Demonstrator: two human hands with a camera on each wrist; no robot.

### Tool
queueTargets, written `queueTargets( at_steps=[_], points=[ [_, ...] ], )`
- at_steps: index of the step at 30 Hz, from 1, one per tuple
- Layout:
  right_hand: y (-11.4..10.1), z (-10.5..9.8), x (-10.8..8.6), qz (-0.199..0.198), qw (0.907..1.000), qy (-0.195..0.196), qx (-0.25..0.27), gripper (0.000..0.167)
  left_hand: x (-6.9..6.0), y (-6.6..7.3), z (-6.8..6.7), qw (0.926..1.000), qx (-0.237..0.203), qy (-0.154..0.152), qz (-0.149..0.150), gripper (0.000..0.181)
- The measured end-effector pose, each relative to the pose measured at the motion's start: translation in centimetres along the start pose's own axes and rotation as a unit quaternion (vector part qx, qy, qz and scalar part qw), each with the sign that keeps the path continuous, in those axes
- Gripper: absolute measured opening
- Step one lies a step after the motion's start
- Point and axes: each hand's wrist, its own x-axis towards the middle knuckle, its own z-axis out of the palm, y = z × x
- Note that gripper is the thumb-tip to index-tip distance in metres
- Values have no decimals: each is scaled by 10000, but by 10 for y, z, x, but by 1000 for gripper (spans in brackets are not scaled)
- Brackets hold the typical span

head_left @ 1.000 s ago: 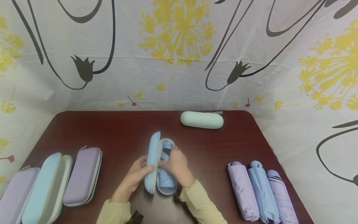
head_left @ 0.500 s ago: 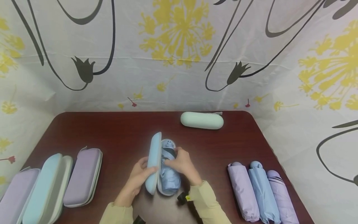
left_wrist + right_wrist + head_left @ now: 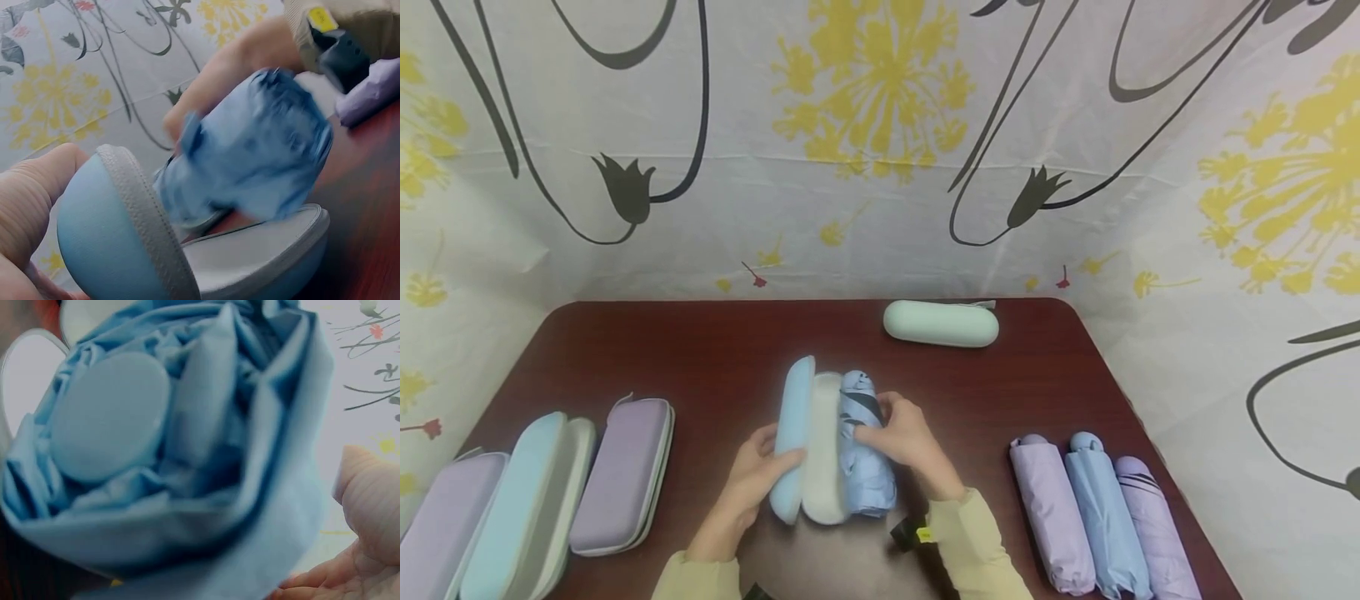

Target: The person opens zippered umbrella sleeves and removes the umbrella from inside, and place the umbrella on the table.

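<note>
A light blue zip case (image 3: 824, 450) stands open at the middle of the table, its pale inside bare. My left hand (image 3: 748, 479) holds the case by its lid, thumb on the outer face; in the left wrist view the lid (image 3: 109, 225) is close up beside the fingers. My right hand (image 3: 912, 433) grips a folded blue umbrella (image 3: 867, 467) just right of the case. The left wrist view shows the umbrella (image 3: 250, 150) raised over the lower shell (image 3: 262, 262). Its round end (image 3: 112, 419) fills much of the right wrist view.
On the left lie a purple case (image 3: 625, 475), an open light blue case (image 3: 512, 500) and another purple case (image 3: 448, 525). A mint case (image 3: 942, 324) lies at the back edge. Three folded umbrellas, purple (image 3: 1052, 517), blue (image 3: 1107, 517) and lilac (image 3: 1153, 525), line the right side.
The umbrella has come out of the case, drawn up and to the right by my right hand. My left hand and the case lid have shifted slightly left, and the case has opened wider.
</note>
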Motion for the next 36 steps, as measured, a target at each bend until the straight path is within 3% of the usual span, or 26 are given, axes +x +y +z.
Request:
queueTargets(
  at_steps=[7, 15, 20, 24, 28, 36],
  points=[
    [13, -23, -13, 198, 9997, 127, 20, 59, -3, -2, -31, 9992, 327, 124, -190, 76],
    [45, -54, -31, 349, 9952, 522, -753, 58, -11, -4, -64, 9956, 808, 393, -269, 80],
    [61, -68, -42, 505, 9896, 719, -1143, 58, -13, -3, -76, 9893, 1297, 667, -85, 83],
    [68, -74, -50, 485, 9836, 893, -1489, 59, -14, -2, -81, 9764, 1963, 887, 148, 84],
    [71, -77, -57, 531, 9795, 982, -1678, 62, -13, -2, -84, 9587, 2618, 1050, 369, 87],
    [81, -88, -64, 659, 9740, 922, -1960, 66, -11, -4, -86, 9298, 3282, 1473, 778, 83]
  ],
)
